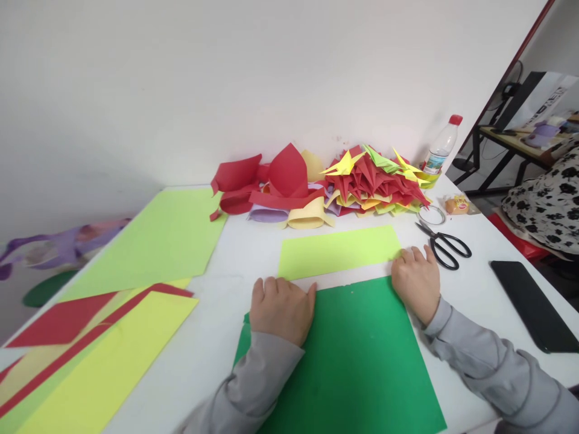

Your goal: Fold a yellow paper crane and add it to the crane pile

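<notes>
A large green paper sheet (362, 349) lies on the white table in front of me, its far edge slightly ragged. Beyond it, across a narrow gap, is a yellow-green paper strip (339, 250). My left hand (281, 310) rests over the green sheet's far left corner, fingers curled and thumb out to the right, knuckles at the strip's near left corner. My right hand (417, 283) is curled at the strip's right end, beside the green sheet's far right corner. Both hands' fingertips are hidden. Black-handled scissors (446, 244) lie just right of my right hand.
Folded red paper pieces (287, 175) and a pile of pointed paper shapes (371, 181) stand against the wall. A bottle (441, 147), wrapped snack (456, 205) and black phone (536, 304) are on the right. Coloured sheets (113, 361) cover the left. Someone in patterned clothing (549, 199) sits at right.
</notes>
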### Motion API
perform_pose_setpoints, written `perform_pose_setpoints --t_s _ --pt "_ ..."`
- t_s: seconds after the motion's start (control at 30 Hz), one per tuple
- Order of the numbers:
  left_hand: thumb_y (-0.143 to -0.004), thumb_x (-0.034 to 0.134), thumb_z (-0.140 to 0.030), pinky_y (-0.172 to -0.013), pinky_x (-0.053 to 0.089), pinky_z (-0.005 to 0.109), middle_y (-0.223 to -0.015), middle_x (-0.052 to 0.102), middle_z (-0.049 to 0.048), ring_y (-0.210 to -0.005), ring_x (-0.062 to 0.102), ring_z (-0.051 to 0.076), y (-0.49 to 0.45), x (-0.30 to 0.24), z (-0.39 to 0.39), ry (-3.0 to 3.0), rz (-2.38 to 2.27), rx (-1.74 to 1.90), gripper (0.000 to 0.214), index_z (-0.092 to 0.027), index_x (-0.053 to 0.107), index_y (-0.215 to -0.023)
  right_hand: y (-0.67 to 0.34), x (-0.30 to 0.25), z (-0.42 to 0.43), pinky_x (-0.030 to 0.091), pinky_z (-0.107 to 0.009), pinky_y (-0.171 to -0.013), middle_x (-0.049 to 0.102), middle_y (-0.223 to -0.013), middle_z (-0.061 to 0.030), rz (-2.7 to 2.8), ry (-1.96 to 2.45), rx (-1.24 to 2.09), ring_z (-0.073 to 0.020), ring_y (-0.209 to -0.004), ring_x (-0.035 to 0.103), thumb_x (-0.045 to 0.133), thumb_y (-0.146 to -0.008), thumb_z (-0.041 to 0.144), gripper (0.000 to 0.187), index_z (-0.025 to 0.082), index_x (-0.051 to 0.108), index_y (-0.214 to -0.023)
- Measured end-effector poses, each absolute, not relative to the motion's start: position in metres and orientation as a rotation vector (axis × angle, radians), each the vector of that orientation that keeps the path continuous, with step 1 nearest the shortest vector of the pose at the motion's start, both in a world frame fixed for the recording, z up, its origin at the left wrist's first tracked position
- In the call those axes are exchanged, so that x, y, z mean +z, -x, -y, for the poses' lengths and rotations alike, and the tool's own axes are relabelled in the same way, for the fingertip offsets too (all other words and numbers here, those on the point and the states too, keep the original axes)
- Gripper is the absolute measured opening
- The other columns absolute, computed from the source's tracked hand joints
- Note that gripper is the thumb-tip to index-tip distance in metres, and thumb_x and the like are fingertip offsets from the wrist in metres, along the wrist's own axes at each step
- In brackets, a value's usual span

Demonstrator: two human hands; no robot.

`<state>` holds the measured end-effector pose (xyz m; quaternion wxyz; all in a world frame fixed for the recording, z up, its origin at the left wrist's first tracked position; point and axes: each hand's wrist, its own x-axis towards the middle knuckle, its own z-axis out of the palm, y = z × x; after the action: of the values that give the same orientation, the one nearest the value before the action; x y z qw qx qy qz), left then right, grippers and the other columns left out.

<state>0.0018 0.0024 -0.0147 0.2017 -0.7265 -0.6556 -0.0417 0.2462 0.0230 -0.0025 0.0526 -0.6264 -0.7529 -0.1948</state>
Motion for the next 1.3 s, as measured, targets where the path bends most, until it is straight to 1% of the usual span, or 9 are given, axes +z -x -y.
perform_pose_setpoints --t_s 0.2,0.4,0.47,0.57,0.67,0.73,0.83,1.1,1.3 --pt "-0.092 0.033 -0.048 -0.086 0.038 0.048 -0.063 0.061 0.0164 -0.073 0.055 0.031 -0.002 -0.017 -0.003 1.98 1.788 -0.122 0.06 -0.007 0.072 -0.072 -0.246 0.001 -0.022 0.029 -0.053 -0.102 0.068 -0.081 -0.0152 2.277 1.915 -0.645 -0.0335 -0.103 0.053 0.045 -0.086 0.009 0.031 0.013 0.072 -0.072" --pt "-0.092 0.036 -0.044 -0.08 0.041 0.05 -0.063 0.062 0.0194 -0.07 0.057 0.033 0.004 -0.021 -0.005 2.047 1.835 -0.223 0.056 -0.006 0.072 -0.072 -0.253 0.001 -0.026 0.029 -0.053 -0.101 0.066 -0.076 -0.0145 2.272 1.932 -0.633 -0.0317 -0.096 0.053 0.047 -0.085 0.009 0.029 0.013 0.071 -0.07" --pt "-0.092 0.038 -0.04 -0.079 0.042 0.051 -0.063 0.064 0.0186 -0.07 0.059 0.033 0.005 -0.021 -0.005 2.046 1.78 -0.27 0.05 -0.006 0.073 -0.081 -0.255 0.0 -0.027 0.028 -0.054 -0.102 0.065 -0.075 -0.0139 2.262 1.931 -0.633 -0.0315 -0.096 0.053 0.047 -0.084 0.007 0.029 0.013 0.07 -0.068" --pt "-0.09 0.046 -0.038 -0.086 0.041 0.056 -0.09 0.069 0.0255 -0.09 0.062 0.038 0.0 -0.022 -0.005 2.048 1.614 -0.381 0.043 -0.006 0.071 -0.102 -0.249 -0.001 -0.027 0.025 -0.054 -0.104 0.067 -0.084 -0.0144 2.221 1.882 -0.64 -0.0323 -0.102 0.053 0.048 -0.087 0.011 0.029 0.013 0.069 -0.068" --pt "-0.088 0.05 -0.035 -0.093 0.04 0.055 -0.117 0.062 0.0277 -0.109 0.057 0.041 -0.011 -0.025 -0.007 2.158 1.456 -0.492 0.04 -0.006 0.069 -0.108 -0.235 -0.003 -0.026 0.024 -0.052 -0.105 0.066 -0.108 -0.0151 2.291 1.64 -0.585 -0.0311 -0.111 0.05 0.047 -0.093 0.024 0.026 0.011 0.069 -0.094" --pt "-0.089 0.049 -0.035 -0.096 0.041 0.051 -0.121 0.061 0.0261 -0.112 0.057 0.039 -0.018 -0.029 -0.012 2.273 1.375 -0.525 0.042 -0.005 0.065 -0.114 -0.225 -0.006 -0.026 0.024 -0.051 -0.107 0.062 -0.12 -0.0129 2.436 1.425 -0.476 -0.0284 -0.116 0.048 0.046 -0.095 0.029 0.03 0.014 0.062 -0.115" --pt "-0.091 0.046 -0.04 -0.097 0.042 0.049 -0.126 0.059 0.0246 -0.116 0.054 0.037 -0.022 -0.035 -0.021 2.409 1.33 -0.518 0.048 -0.005 0.061 -0.12 -0.216 -0.009 -0.028 0.026 -0.051 -0.106 0.059 -0.125 -0.0111 2.573 1.277 -0.309 -0.0271 -0.116 0.048 0.045 -0.096 0.037 0.035 0.019 0.056 -0.124" --pt "-0.091 0.049 -0.034 -0.085 0.047 0.048 -0.11 0.064 0.0182 -0.099 0.056 0.031 -0.024 -0.037 -0.024 2.484 1.294 -0.569 0.036 -0.01 0.061 -0.115 -0.211 -0.006 -0.031 0.029 -0.056 -0.102 0.061 -0.113 -0.0117 2.594 1.318 -0.252 -0.0288 -0.107 0.051 0.046 -0.094 0.046 0.038 0.025 0.056 -0.124" --pt "-0.089 0.049 -0.011 -0.07 0.048 0.036 -0.099 0.065 0.0134 -0.083 0.056 0.023 -0.008 -0.038 -0.043 2.434 1.066 -0.518 0.018 -0.011 0.064 -0.1 -0.215 -0.008 -0.035 0.027 -0.052 -0.104 0.063 -0.088 -0.0059 2.607 1.346 -0.354 -0.0221 -0.086 0.054 0.05 -0.093 0.021 0.022 0.021 0.063 -0.111"
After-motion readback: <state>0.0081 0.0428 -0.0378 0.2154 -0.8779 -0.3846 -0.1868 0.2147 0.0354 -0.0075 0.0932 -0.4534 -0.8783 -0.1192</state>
